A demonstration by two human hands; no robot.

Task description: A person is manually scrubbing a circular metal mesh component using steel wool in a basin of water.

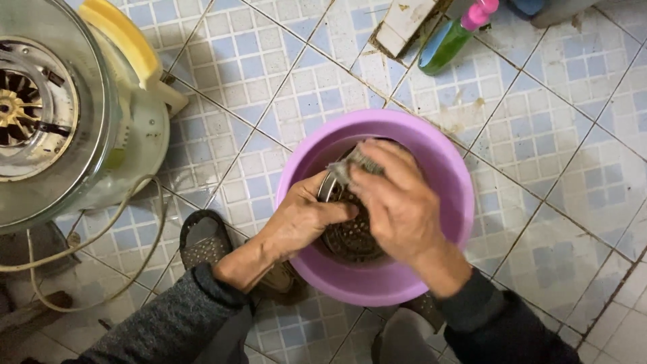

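Tiled floor (539,135): green bottle (445,44) beyond purple basin (448,168).

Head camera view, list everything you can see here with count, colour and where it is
basin: one, purple, on the tiled floor at centre
perforated tray: one, dark metal, inside the basin
scrubber: one, grey, on the tray under the right fingers
appliance: one, glass and metal with yellow and white parts, far left
cord: one, white, looped on the floor lower left
bottle: one, green with pink cap, lying at top
sandal: one, dark, left of the basin
floor: blue and white tiles, wet and stained
left hand: holds the tray's edge
right hand: presses the scrubber on the tray
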